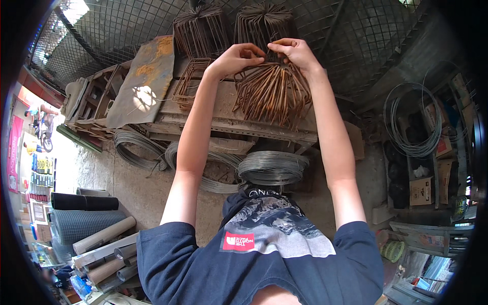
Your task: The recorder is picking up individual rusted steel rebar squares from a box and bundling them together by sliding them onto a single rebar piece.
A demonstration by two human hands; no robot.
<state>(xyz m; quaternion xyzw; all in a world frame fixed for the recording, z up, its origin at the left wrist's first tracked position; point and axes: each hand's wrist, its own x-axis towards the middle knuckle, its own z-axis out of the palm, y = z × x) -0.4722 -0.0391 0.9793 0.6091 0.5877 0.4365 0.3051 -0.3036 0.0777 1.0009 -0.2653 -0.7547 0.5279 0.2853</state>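
Our two hands meet above the bench, near its right end, at the gathered top of a rusty bundle of bent rods (274, 96). Our left hand (235, 59) comes in from the left with its fingers bent and the thumb near the fingertips; our right hand (299, 53) faces it, thumb and forefinger curled toward each other. The fingertips are small and dark against the metal, so we cannot tell whether either hand pinches a thin wire there.

The bundle lies on the bench (219, 105), its rods fanning toward the front edge, close to the right front corner. Behind it, along the rear edge, stand two more bundles, the left one (202, 34) and the right one (265, 23). Left of our bundle rest some rectangular wire frames (187, 84), and a stained grey sheet (145, 76) drapes over the front edge farther left. Below that edge sits a coil of grey wire (273, 168).
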